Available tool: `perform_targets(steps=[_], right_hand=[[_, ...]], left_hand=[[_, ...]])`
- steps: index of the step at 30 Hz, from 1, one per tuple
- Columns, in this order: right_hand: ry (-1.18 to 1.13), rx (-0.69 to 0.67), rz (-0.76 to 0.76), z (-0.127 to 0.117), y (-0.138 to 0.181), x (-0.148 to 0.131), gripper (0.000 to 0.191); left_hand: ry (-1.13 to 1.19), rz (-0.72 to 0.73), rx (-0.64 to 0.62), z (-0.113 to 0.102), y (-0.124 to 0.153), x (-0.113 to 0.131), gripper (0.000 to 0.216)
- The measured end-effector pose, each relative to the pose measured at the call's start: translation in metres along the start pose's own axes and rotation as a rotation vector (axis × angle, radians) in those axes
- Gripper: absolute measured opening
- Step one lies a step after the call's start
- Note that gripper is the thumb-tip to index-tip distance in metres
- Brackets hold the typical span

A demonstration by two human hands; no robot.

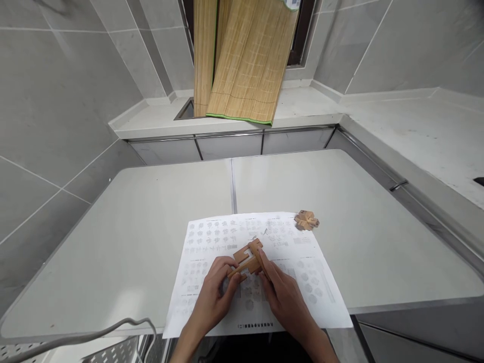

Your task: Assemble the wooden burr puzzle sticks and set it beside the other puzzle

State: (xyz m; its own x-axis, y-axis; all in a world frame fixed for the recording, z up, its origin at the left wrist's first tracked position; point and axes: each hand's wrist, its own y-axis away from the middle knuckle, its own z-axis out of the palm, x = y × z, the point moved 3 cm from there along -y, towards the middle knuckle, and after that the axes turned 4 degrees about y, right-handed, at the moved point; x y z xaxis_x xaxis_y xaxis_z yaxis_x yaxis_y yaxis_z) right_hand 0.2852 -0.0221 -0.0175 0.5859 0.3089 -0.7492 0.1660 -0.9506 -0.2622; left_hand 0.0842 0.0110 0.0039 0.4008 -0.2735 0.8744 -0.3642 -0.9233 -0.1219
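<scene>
My left hand point(215, 295) and my right hand point(285, 297) both grip a partly joined set of notched wooden puzzle pieces point(247, 259), held just above a printed instruction sheet point(212, 237). The left fingers pinch the lower left end of the pieces. On the right side, my fingers press against the pieces. A second small assembled wooden puzzle point(307, 220) rests at the sheet's upper right corner, apart from both hands.
The sheet lies on a white table point(132, 227), overhanging its near edge. A bamboo mat point(247, 65) leans over a counter point(302, 108) at the back. A counter runs along the right. A grey cable point(94, 333) crosses the lower left.
</scene>
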Motion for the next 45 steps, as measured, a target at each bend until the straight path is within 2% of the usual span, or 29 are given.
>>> perform_targets(steps=[14, 21, 35, 45], right_hand=[[0.005, 0.021, -0.062, 0.0023, 0.0011, 0.0038, 0.066], [-0.013, -0.002, -0.090, 0.0011, 0.0007, 0.0056, 0.065], [0.020, -0.019, -0.065, 0.0051, 0.0022, 0.0067, 0.068], [-0.040, -0.043, -0.077, 0.0017, 0.0001, 0.0075, 0.065]], left_hand=[[0.051, -0.034, -0.039, -0.0006, 0.0010, -0.0039, 0.021], [0.082, -0.050, -0.097, -0.0023, -0.0011, 0.0032, 0.023], [0.096, -0.060, -0.104, -0.0013, -0.0015, 0.0045, 0.029], [0.053, -0.046, -0.123, -0.0014, -0.0003, 0.0037, 0.028]])
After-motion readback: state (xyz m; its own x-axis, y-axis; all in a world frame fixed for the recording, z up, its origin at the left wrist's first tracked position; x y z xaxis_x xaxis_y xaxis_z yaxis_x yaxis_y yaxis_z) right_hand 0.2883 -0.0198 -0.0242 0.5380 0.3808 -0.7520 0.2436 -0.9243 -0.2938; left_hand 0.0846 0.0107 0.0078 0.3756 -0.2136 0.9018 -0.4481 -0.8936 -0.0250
